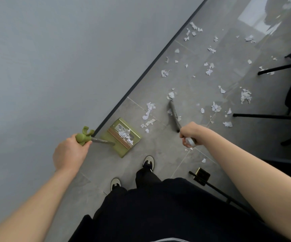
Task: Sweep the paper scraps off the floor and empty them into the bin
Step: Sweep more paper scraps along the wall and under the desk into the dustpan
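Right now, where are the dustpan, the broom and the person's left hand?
dustpan (122,137): head view, on the green tray holding scraps.
broom (174,116): head view, on the grey head by the floor.
left hand (69,152): head view, back of the hand gripping the dustpan's handle.

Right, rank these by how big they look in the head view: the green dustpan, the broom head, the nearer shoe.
Largest to smallest as they appear:
1. Green dustpan
2. Broom head, long but thin
3. Nearer shoe, partly hidden by the trouser leg

The last two are close; the covered shoe makes that order unsure.
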The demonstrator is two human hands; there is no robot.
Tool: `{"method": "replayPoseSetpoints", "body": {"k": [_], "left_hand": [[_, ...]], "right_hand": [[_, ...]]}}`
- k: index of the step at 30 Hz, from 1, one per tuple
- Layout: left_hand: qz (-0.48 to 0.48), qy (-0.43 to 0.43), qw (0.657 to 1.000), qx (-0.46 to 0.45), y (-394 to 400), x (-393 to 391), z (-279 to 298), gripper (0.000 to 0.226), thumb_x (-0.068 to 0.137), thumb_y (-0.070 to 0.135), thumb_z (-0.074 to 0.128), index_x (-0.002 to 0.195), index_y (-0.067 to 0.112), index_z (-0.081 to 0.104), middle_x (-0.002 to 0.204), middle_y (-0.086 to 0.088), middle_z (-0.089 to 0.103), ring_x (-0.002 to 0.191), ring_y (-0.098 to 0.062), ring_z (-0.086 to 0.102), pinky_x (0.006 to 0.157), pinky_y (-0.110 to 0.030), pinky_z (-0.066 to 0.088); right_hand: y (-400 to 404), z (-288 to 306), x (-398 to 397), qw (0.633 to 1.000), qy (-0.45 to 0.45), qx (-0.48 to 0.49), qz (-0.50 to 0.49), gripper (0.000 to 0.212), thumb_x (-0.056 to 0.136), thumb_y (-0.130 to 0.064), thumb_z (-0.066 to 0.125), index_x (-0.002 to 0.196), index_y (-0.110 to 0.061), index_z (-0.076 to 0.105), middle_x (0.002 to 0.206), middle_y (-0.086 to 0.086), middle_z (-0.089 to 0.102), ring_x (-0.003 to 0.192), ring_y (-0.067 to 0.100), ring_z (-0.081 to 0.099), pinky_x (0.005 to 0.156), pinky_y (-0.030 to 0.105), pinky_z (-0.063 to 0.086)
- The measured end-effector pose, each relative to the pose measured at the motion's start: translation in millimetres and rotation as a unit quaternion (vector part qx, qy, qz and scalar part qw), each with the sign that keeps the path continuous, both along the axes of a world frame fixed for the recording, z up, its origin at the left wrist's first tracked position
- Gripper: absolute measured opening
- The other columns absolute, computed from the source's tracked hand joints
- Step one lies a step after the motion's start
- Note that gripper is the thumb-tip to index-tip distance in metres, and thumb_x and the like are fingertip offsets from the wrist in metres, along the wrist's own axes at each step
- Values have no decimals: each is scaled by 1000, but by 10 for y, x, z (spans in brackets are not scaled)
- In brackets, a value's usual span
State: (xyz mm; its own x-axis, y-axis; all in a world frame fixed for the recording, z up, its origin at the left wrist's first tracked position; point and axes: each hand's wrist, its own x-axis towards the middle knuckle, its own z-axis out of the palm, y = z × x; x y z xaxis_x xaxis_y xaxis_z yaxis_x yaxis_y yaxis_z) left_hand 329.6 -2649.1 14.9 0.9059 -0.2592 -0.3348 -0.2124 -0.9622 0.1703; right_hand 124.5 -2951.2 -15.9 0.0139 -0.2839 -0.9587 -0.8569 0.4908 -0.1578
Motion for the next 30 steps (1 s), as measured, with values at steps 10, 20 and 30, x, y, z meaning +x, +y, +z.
{"method": "replayPoseSetpoints", "body": {"k": [10, 20, 30], "left_hand": [[-4, 12, 1000, -5, -7, 19, 15, 27, 86, 37, 73, 94, 11, 70, 81, -17, 68, 79, -41, 61, 61, -35, 42], [17, 7, 1000, 8, -4, 65, -82, 30, 85, 37, 74, 96, 9, 72, 83, -19, 68, 82, -43, 62, 64, -40, 49], [19, 7, 999, 24, -7, 6, -135, 30, 86, 37, 73, 101, 12, 72, 81, -17, 68, 80, -41, 61, 61, -34, 40]], "right_hand": [[-353, 279, 79, 973, -52, 75, -212, 17, 99, -5, 38, 82, -8, 42, 44, 1, 37, 25, 8, 32, 28, 12, 31], [-811, -117, 384, 992, -22, -110, -59, 18, 89, -5, 52, 73, -11, 46, 70, 6, 52, 53, 17, 49, 34, 16, 42], [-864, -479, 532, 990, 45, -99, 94, 24, 83, 10, 44, 76, -12, 36, 69, 4, 33, 55, 14, 31, 47, 19, 35]]}}
